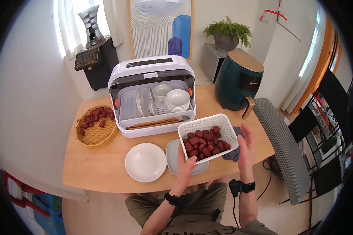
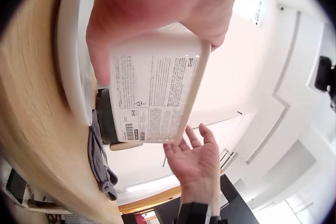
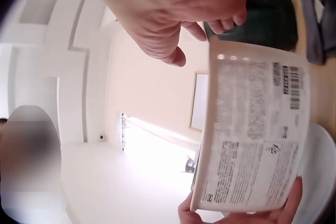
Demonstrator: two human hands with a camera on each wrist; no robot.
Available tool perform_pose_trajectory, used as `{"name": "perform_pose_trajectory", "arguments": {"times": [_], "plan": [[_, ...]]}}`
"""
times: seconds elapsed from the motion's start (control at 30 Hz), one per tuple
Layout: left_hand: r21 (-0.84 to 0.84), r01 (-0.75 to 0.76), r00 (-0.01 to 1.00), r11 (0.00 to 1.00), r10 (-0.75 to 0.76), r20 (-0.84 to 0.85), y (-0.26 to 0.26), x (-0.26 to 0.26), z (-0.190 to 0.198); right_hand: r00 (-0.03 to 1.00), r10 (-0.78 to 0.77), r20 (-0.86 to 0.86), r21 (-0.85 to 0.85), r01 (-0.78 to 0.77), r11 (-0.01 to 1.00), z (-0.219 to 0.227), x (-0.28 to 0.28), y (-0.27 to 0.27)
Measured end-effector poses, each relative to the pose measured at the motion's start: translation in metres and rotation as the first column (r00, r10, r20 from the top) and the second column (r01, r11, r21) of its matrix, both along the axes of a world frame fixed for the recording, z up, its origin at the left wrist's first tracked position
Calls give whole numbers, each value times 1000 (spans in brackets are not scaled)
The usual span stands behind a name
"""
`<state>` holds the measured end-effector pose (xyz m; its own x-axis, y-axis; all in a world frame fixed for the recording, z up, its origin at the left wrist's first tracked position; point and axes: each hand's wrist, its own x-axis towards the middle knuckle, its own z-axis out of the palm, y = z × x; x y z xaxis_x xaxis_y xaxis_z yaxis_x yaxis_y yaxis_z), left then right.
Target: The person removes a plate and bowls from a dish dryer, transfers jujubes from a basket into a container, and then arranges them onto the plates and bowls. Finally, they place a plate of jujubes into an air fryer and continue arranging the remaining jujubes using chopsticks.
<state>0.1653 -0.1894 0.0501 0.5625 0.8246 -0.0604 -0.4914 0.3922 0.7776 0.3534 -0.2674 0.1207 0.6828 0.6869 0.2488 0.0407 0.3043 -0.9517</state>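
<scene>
A white perforated plastic basket full of dark red dates is held up over the front of the table, tilted a little. My left hand grips its left end, thumb at the near rim and fingers beneath. In the left wrist view, the basket's labelled underside faces the camera. My right hand is beside the right end with fingers extended, close to the rim. The right wrist view has the right hand over that end, thumb apart from it. A pale grey plate lies partly hidden below the basket.
A round white plate sits left of the grey one. Behind stands an open white dish cabinet with bowls, plates and chopsticks. A wicker tray with dates is at left; a green air fryer and dark cloth are at right.
</scene>
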Motion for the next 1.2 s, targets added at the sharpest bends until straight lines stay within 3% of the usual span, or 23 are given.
{"name": "perform_pose_trajectory", "arguments": {"times": [0.03, 0.07, 0.1, 0.17, 0.2, 0.23, 0.3, 0.37, 0.43, 0.47, 0.5, 0.57, 0.6, 0.73, 0.8, 0.83, 0.9, 0.97, 1.03, 1.1, 1.17, 1.2], "plan": [[-6, -10, 1000, 1000, 10, 5, -2, 2, -1, 998, -32, 62, 9, 31, 999, 18, -1, -1], [37, -44, 999, 998, 44, 9, -5, 5, -2, 985, 84, 151, -44, -79, 996, 31, 3, 1], [82, -75, 997, 994, 74, 14, -7, 9, -2, 984, 88, 153, -46, -82, 996, 46, 2, 6], [52, -100, 995, 994, 99, 25, -13, 16, 13, 792, 422, 442, -446, -215, 869, 70, 0, 19], [5, -103, 994, 995, 103, 39, -15, 20, 18, 711, 513, 481, -580, -181, 794, 75, 7, 28], [-41, -108, 992, 993, 110, 55, -16, 23, 23, 705, 516, 487, -583, -178, 793, 76, 15, 37], [-102, -115, 990, 988, 123, 73, -17, 29, 29, 570, 679, 463, -793, -76, 604, 73, 32, 55], [38, -145, 987, 989, 147, -57, -18, 36, 28, 576, 700, 422, -824, -77, 561, 70, 39, 65], [14, -155, 983, 988, 155, -94, -18, 36, 29, 365, 723, 586, -805, 166, 569, 66, 35, 68], [-24, -146, 989, 989, 146, -8, -18, 36, 29, 219, 710, 670, -736, 326, 594, 67, 30, 65], [-59, -136, 987, 989, 140, 78, -17, 36, 29, 203, 714, 670, -735, 321, 598, 68, 26, 66], [-30, -168, 980, 985, 170, 102, -17, 37, 26, 235, 747, 622, -760, 410, 503, 64, 21, 65], [32, -201, 980, 979, 201, 13, -18, 40, 18, 229, 719, 656, -742, 374, 557, 51, 26, 65], [160, -243, 939, 957, 273, -209, -22, 44, 13, 283, 753, 594, -801, 291, 523, 39, 34, 79], [208, -247, 905, 946, 302, -299, -24, 43, 16, 524, 782, 339, -937, 110, 333, 33, 45, 87], [219, -231, 905, 948, 292, -308, -24, 43, 16, 518, 785, 341, -937, 113, 332, 36, 42, 86], [231, -219, 904, 948, 286, -316, -23, 43, 16, 698, 692, 185, -943, -72, 324, 44, 33, 80], [208, -208, 920, 956, 264, -290, -22, 44, 16, 699, 690, 188, -932, -96, 351, 38, 39, 78], [190, -207, 931, 960, 253, -264, -24, 45, 17, 376, 772, 512, -859, 254, 446, 20, 53, 76], [178, -205, 941, 963, 244, -236, -25, 44, 17, 421, 759, 496, -864, 332, 380, 37, 22, 68], [110, -207, 936, 972, 229, -269, -29, 42, 17, 382, 762, 523, -850, 298, 435, 28, 25, 63], [122, -201, 934, 972, 228, -274, -29, 47, 11, 352, 746, 566, -825, 242, 511, 22, 29, 62]]}}
